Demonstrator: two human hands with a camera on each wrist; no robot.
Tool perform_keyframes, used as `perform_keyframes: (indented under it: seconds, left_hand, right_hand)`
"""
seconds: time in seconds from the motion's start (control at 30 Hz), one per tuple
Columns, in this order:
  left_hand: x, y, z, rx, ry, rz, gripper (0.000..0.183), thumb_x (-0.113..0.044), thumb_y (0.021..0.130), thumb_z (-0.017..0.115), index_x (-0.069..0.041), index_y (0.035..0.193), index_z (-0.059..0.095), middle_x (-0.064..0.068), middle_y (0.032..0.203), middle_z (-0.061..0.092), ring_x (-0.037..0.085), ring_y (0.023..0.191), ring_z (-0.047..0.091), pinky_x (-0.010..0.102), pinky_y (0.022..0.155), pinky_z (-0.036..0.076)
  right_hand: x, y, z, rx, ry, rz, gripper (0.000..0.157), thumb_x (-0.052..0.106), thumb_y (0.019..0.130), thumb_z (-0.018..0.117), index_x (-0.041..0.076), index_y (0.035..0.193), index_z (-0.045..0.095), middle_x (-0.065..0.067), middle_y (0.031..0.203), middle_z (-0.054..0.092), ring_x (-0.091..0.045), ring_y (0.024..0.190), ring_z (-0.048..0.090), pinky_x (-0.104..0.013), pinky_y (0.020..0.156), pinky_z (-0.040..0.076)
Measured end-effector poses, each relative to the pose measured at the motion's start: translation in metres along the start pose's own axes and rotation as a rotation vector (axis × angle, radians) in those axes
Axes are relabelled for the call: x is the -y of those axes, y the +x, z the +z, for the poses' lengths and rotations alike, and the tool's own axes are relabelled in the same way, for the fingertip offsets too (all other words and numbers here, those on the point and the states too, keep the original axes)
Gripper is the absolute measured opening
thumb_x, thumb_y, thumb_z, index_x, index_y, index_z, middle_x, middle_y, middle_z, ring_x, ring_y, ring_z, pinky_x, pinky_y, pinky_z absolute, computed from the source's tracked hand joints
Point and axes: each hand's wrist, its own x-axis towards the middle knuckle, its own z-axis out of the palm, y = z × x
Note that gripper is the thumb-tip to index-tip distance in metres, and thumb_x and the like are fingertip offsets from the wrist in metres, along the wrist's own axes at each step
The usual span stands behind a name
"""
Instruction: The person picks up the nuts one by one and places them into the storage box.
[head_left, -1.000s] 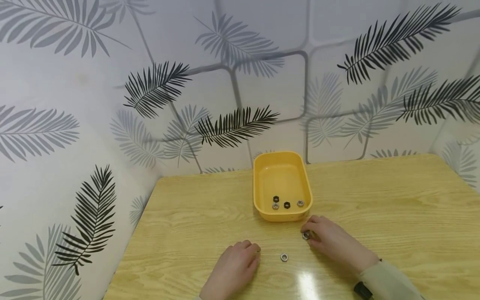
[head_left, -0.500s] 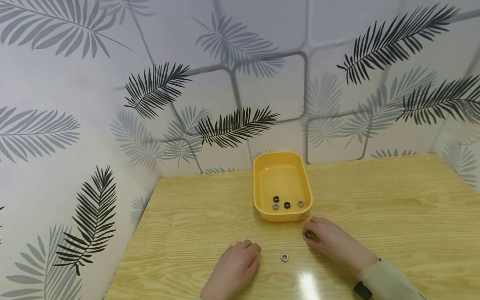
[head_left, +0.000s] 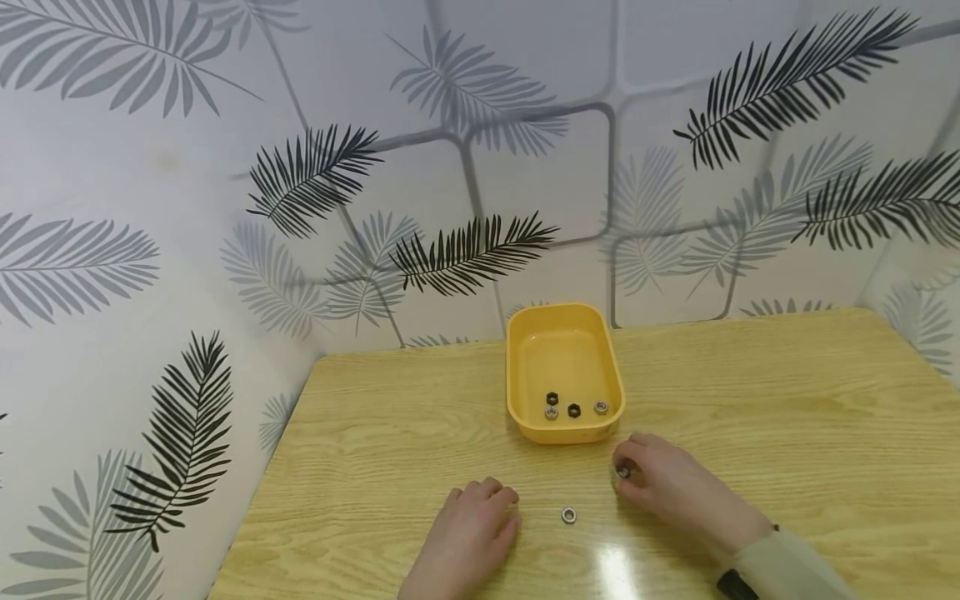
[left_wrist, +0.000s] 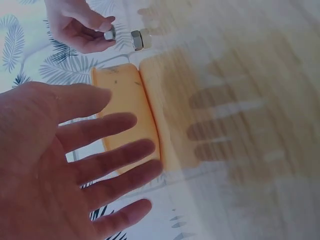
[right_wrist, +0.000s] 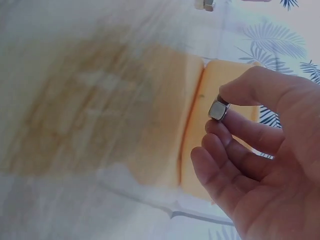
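My right hand [head_left: 671, 482] pinches a silver hex nut [right_wrist: 218, 109] between thumb and index finger, the other fingers curled below it in the right wrist view. It is low over the table, just in front of the yellow tray's right corner. A second silver hex nut [head_left: 569, 516] lies on the table between my two hands. To its left, my left hand [head_left: 471, 533] holds nothing; the left wrist view shows its fingers [left_wrist: 117, 192] extended and spread apart. Inside the tray [head_left: 562, 435], near its front end, lie silver nuts [head_left: 601, 407] and black nuts [head_left: 574, 411].
The wood-grain table [head_left: 390, 417] stretches out to both sides of the tray. Behind it rises a wall [head_left: 540, 183] with a feather pattern, close to the tray's far end. A dark band [head_left: 737, 585] shows at my right sleeve.
My right hand has shifted slightly to the right with the pinched nut, and the nut has turned in its fingers. The left hand, the tray and the nut on the table stay nearly in place.
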Motion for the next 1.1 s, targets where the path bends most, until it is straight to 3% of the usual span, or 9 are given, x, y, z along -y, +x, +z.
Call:
perform_keyframes:
  seconds: [0.13, 0.33, 0.53, 1.1]
  left_hand:
    - [-0.001, -0.002, 0.000, -0.010, 0.002, -0.019, 0.018, -0.028, 0.096, 0.064, -0.015, 0.106, 0.069, -0.001, 0.107, 0.064, 0.017, 0.098, 0.059, 0.042, 0.084, 0.046]
    - [-0.002, -0.003, 0.001, -0.030, -0.004, -0.029, 0.017, -0.027, 0.097, 0.061, -0.015, 0.105, 0.070, -0.002, 0.104, 0.064, 0.018, 0.097, 0.059, 0.042, 0.082, 0.046]
    - [-0.001, -0.003, 0.005, -0.013, -0.013, -0.058, 0.017, -0.029, 0.097, 0.061, -0.016, 0.105, 0.069, -0.002, 0.103, 0.064, 0.018, 0.096, 0.058, 0.044, 0.083, 0.046]
    - [0.000, -0.004, 0.008, -0.014, -0.015, -0.050, 0.014, -0.027, 0.096, 0.063, -0.017, 0.103, 0.069, -0.005, 0.099, 0.063, 0.015, 0.092, 0.058, 0.040, 0.079, 0.046]
  right_hand:
    - [0.003, -0.001, -0.006, 0.003, 0.016, 0.013, 0.014, 0.016, 0.082, 0.074, 0.017, 0.094, 0.066, 0.009, 0.091, 0.057, -0.011, 0.086, 0.058, -0.037, 0.079, 0.053]
    - [0.004, 0.001, -0.016, -0.027, 0.008, -0.021, 0.016, 0.013, 0.080, 0.074, 0.014, 0.095, 0.067, 0.008, 0.089, 0.058, -0.013, 0.084, 0.058, -0.035, 0.074, 0.053]
    - [0.003, 0.005, -0.025, -0.053, 0.038, 0.005, 0.016, 0.014, 0.082, 0.074, 0.013, 0.096, 0.068, 0.008, 0.091, 0.059, -0.014, 0.085, 0.058, -0.036, 0.075, 0.052]
    - [-0.008, 0.029, -0.049, -0.120, 0.022, -0.005, 0.015, 0.012, 0.086, 0.071, 0.007, 0.099, 0.067, 0.001, 0.092, 0.059, -0.021, 0.086, 0.058, -0.041, 0.077, 0.051]
